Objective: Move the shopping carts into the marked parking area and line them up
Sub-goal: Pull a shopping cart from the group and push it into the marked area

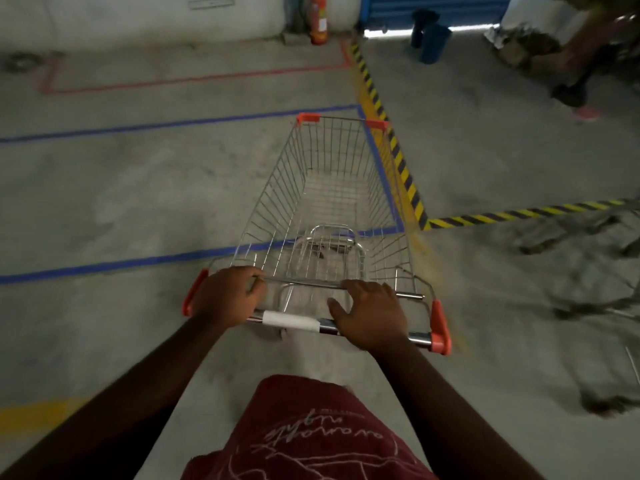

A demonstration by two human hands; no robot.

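Shopping cart, an empty wire one with orange corner caps, fills the centre of the frame, its front end pointing toward the top; its basket overlaps the right end of a rectangle of blue tape laid on the floor, with the near blue line crossing under the basket and the far blue line just beyond the cart's front; a black-and-yellow hazard stripe runs along the cart's right side and turns off to the right edge of the frame; the floor is bare grey concrete, scuffed and dusty; a red tape outline lies farther up the frame; a red fire extinguisher stands against the pale wall at top centre; a blue shutter and a dark blue bin sit at upper right, with blurred clutter beyond them; a patch of yellow paint shows at lower left.

Both arms reach forward from the bottom of the frame; the left hand is curled over the left end of the chrome handle bar, fingers wrapped forward toward the basket rim; the right hand rests on the bar right of its white taped section, fingers loosely spread and draped over it, thumb pointing left; a maroon printed shirt shows at bottom centre.
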